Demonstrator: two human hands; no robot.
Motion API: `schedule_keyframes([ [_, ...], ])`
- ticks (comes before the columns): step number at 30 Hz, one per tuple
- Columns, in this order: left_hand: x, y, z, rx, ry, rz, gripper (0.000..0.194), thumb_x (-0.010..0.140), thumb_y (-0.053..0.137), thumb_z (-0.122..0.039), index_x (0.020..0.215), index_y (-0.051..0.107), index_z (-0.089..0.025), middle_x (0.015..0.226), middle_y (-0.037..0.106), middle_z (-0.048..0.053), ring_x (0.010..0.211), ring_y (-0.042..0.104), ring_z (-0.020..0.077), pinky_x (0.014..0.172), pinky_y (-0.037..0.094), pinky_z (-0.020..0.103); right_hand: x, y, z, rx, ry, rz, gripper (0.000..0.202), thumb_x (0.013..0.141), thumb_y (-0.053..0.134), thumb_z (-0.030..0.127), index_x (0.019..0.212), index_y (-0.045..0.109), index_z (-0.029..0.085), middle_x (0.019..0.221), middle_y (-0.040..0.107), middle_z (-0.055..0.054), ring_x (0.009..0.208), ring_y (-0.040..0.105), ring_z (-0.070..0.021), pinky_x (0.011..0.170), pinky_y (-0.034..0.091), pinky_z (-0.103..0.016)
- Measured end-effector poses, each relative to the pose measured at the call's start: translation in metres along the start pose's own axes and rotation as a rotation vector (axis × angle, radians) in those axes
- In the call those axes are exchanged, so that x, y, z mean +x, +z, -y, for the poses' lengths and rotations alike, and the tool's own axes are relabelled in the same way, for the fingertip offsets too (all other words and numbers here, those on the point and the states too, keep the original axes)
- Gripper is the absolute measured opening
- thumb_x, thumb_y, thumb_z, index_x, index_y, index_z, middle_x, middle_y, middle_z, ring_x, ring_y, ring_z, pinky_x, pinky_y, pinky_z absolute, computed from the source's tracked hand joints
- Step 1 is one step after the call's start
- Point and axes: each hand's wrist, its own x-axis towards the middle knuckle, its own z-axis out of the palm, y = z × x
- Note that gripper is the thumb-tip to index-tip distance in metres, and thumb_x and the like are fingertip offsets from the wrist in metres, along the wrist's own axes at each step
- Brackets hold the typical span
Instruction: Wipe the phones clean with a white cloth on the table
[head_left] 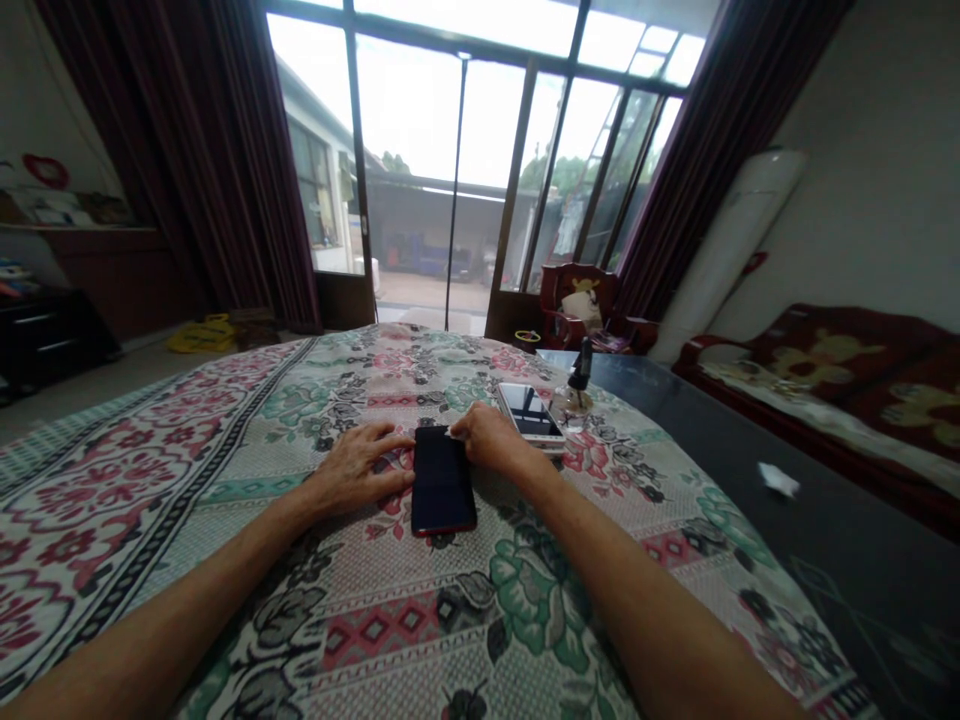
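A dark-screened smartphone (443,490) with a red edge lies flat on the patterned tablecloth (375,620). My left hand (360,466) rests beside it, fingers apart, with fingertips at the phone's left edge. At the phone's upper right corner, my right hand (480,434) is closed in a pinch on a small white wipe (451,431), pressed to the screen; most of the wipe is hidden by the fingers. Just past that hand lies a white phone (529,412) with a dark screen. Next to it stands a clear spray bottle (576,405) with a black nozzle.
A crumpled white tissue (778,480) lies on a dark tabletop (720,450) at the right. Beyond are a red wooden armchair (581,300) and a matching sofa (840,365). Glass doors (420,200) face me between dark curtains; a yellow bag (201,334) sits on the floor.
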Motion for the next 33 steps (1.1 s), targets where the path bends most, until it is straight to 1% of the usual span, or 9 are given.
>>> schedule_keyframes([
  [2, 0.000, 0.000, -0.001, -0.004, -0.002, -0.009, 0.047, 0.082, 0.054, -0.052, 0.120, 0.062, -0.026, 0.129, 0.054, 0.010, 0.120, 0.048, 0.0281, 0.103, 0.034, 0.043, -0.004, 0.001, 0.006, -0.006, -0.012, 0.005, 0.031, 0.080, 0.051, 0.008, 0.100, 0.073, 0.018, 0.102, 0.063, -0.012, 0.087, 0.057, -0.0195, 0.076, 0.043, -0.027],
  [6, -0.001, 0.001, -0.002, -0.007, -0.023, -0.015, 0.046, 0.080, 0.054, -0.053, 0.118, 0.062, -0.027, 0.130, 0.054, 0.007, 0.120, 0.048, 0.0282, 0.103, 0.034, 0.043, -0.007, 0.009, 0.028, 0.021, -0.155, -0.004, 0.029, 0.082, 0.050, 0.012, 0.099, 0.072, 0.022, 0.102, 0.062, -0.009, 0.094, 0.055, -0.0190, 0.079, 0.043, -0.026],
  [8, -0.001, 0.002, -0.002, -0.004, -0.026, -0.021, 0.045, 0.080, 0.055, -0.053, 0.116, 0.063, -0.027, 0.130, 0.054, 0.006, 0.120, 0.048, 0.0279, 0.104, 0.034, 0.043, -0.006, 0.010, 0.032, 0.038, -0.199, 0.000, 0.030, 0.083, 0.049, 0.012, 0.099, 0.072, 0.023, 0.101, 0.062, -0.009, 0.098, 0.055, -0.0190, 0.081, 0.043, -0.025],
  [12, 0.000, 0.002, -0.001, -0.012, -0.020, -0.009, 0.046, 0.081, 0.054, -0.054, 0.118, 0.062, -0.028, 0.130, 0.054, 0.007, 0.120, 0.048, 0.0279, 0.103, 0.035, 0.044, -0.003, 0.003, 0.018, 0.046, -0.091, 0.050, 0.033, 0.079, 0.053, 0.009, 0.102, 0.073, 0.022, 0.102, 0.066, -0.009, 0.096, 0.059, -0.0196, 0.081, 0.044, -0.025],
  [17, 0.001, 0.001, 0.001, -0.020, -0.042, 0.011, 0.052, 0.079, 0.054, -0.058, 0.119, 0.063, -0.026, 0.132, 0.054, 0.008, 0.122, 0.047, 0.0294, 0.104, 0.034, 0.043, -0.007, -0.006, 0.004, 0.024, 0.049, 0.046, 0.038, 0.076, 0.056, 0.008, 0.108, 0.072, 0.020, 0.106, 0.068, -0.012, 0.094, 0.063, -0.0222, 0.080, 0.046, -0.027],
  [21, 0.001, 0.002, 0.000, -0.011, -0.041, 0.005, 0.058, 0.078, 0.054, -0.058, 0.125, 0.060, -0.023, 0.133, 0.053, 0.011, 0.123, 0.046, 0.0305, 0.104, 0.033, 0.044, -0.010, -0.005, 0.014, -0.001, 0.043, 0.064, 0.036, 0.078, 0.055, 0.011, 0.108, 0.072, 0.020, 0.104, 0.068, -0.013, 0.092, 0.064, -0.0234, 0.077, 0.047, -0.028],
  [27, 0.002, -0.001, -0.003, 0.009, -0.025, 0.027, 0.054, 0.080, 0.053, -0.052, 0.126, 0.059, -0.026, 0.138, 0.051, 0.009, 0.127, 0.043, 0.0308, 0.107, 0.030, 0.046, -0.008, 0.002, 0.019, 0.025, 0.063, 0.011, 0.034, 0.079, 0.054, 0.012, 0.107, 0.072, 0.019, 0.106, 0.066, -0.015, 0.093, 0.063, -0.0222, 0.079, 0.046, -0.028],
  [30, 0.003, -0.005, 0.000, 0.003, -0.051, 0.068, 0.056, 0.079, 0.056, -0.048, 0.129, 0.057, -0.023, 0.139, 0.049, 0.011, 0.128, 0.042, 0.0314, 0.108, 0.029, 0.046, -0.006, 0.008, 0.019, 0.076, 0.068, -0.008, 0.036, 0.079, 0.052, 0.011, 0.108, 0.072, 0.019, 0.103, 0.067, -0.014, 0.090, 0.062, -0.0209, 0.078, 0.045, -0.028],
  [33, 0.003, -0.013, 0.006, -0.008, -0.081, 0.124, 0.059, 0.078, 0.058, -0.047, 0.131, 0.054, -0.022, 0.142, 0.046, 0.011, 0.130, 0.040, 0.0326, 0.108, 0.028, 0.048, -0.004, 0.014, 0.020, 0.114, 0.014, -0.056, 0.036, 0.079, 0.051, 0.010, 0.106, 0.073, 0.020, 0.100, 0.067, -0.013, 0.089, 0.060, -0.0198, 0.078, 0.045, -0.029],
])
